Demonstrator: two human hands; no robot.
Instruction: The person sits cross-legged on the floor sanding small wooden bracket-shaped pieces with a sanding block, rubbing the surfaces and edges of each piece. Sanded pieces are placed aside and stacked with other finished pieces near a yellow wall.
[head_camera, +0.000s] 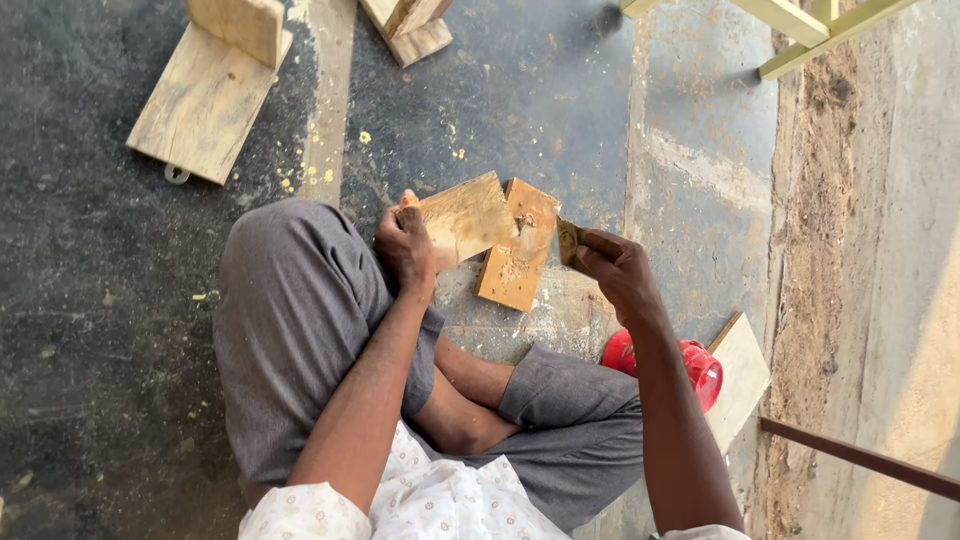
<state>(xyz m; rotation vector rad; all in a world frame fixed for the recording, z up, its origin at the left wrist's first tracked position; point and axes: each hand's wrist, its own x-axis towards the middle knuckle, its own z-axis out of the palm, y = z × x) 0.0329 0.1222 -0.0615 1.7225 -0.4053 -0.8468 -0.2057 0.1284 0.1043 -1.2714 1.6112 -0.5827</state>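
— Dusty grey floor (120, 330) is filling most of the frame, with sawdust scattered around. What is being held?

— At centre, the left hand (405, 243) is gripping a pale board (465, 218) by its left edge; the right hand (615, 268) is pinching a small brown scrap (568, 240), perhaps sandpaper, against an orange block (517, 255).

— How are they likely handling?

— Stiff, light and rough, I'm judging; edges are looking like the best hold.

— And counting?

— Two wood pieces in hand, two wooden pieces (215, 85) lying upper left and top centre, one red container (690, 365) and one flat board (742, 375) lower right.
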